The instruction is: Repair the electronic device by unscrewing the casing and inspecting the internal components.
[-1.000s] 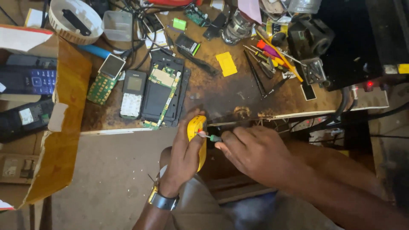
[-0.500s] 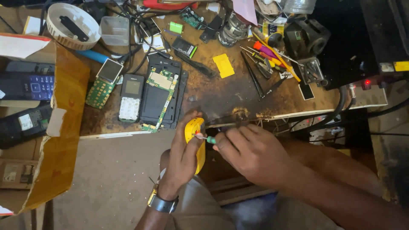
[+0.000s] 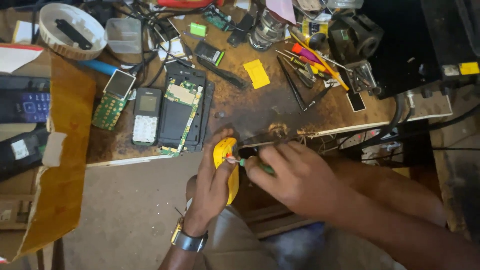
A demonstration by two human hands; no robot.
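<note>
The left hand [image 3: 212, 182] is wrapped around a small yellow phone [image 3: 226, 167], fingers closed on it, held edge-up just below the front edge of the workbench [image 3: 260, 117]. The right hand [image 3: 295, 180] pinches a green-handled screwdriver [image 3: 252, 164] between curled fingers, tip touching the phone's upper side.

If you're doing this kind of thing, my take: keep the driver square to the screw and push in a bit while turning, otherwise those tiny heads strip. Bracing both wrists against your lap like this looks smart, and working over the bench instead of the floor would save any dropped screw.

Count of what's lying around on the bench: two keypad phones, one with a green keypad board [image 3: 112, 100] and one dark grey phone [image 3: 146, 116], plus one opened phone with its circuit board [image 3: 182, 110] showing. One yellow pad [image 3: 256, 73], one white round lid [image 3: 72, 30], one clear plastic tub [image 3: 124, 35], and a bunch of coloured screwdrivers [image 3: 312, 60], too overlapped to count exactly.
</note>
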